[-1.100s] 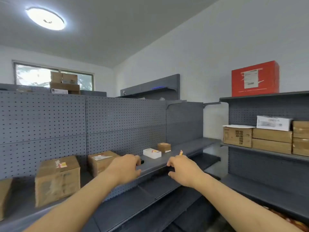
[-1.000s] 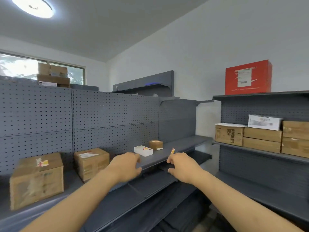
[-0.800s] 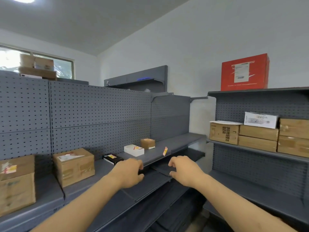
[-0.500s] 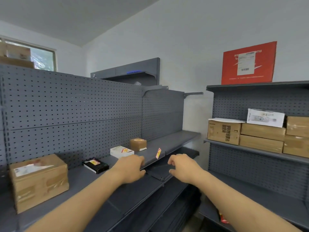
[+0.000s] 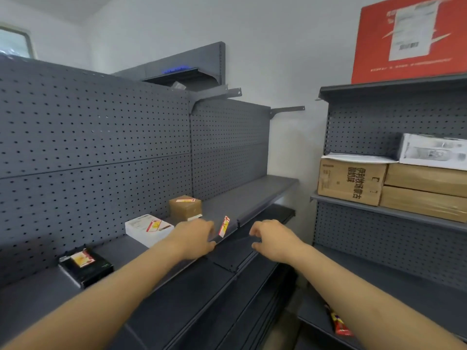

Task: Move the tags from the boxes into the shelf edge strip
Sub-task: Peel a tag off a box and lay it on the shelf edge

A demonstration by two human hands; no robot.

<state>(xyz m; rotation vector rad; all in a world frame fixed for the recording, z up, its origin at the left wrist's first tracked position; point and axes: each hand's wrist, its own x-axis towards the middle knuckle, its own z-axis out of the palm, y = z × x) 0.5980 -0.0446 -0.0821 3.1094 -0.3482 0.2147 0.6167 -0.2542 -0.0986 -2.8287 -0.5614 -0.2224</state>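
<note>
We saw left hand (image 5: 194, 238) resting loose on dark grey metal shelf edge strip (image 5: 228, 234) beside red-and-white paper tag (image 5: 224, 226); right hand (image 5: 274, 239) hovered loosely curled, holding nothing.

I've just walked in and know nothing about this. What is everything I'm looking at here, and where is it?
tag in the edge strip: one, white, red and yellow, standing at the shelf's front edge between the hands
small brown box: one, tag on top, back of the left shelf
white box: one, tag on top, left of the brown box
black box: one, tag on top, further left
cardboard boxes: several, brown, right shelf
white carton: one, on those boxes
red box: one, top of the right shelf
left hand: one, resting on the shelf edge
right hand: one, fingers loosely curled, holding nothing
</note>
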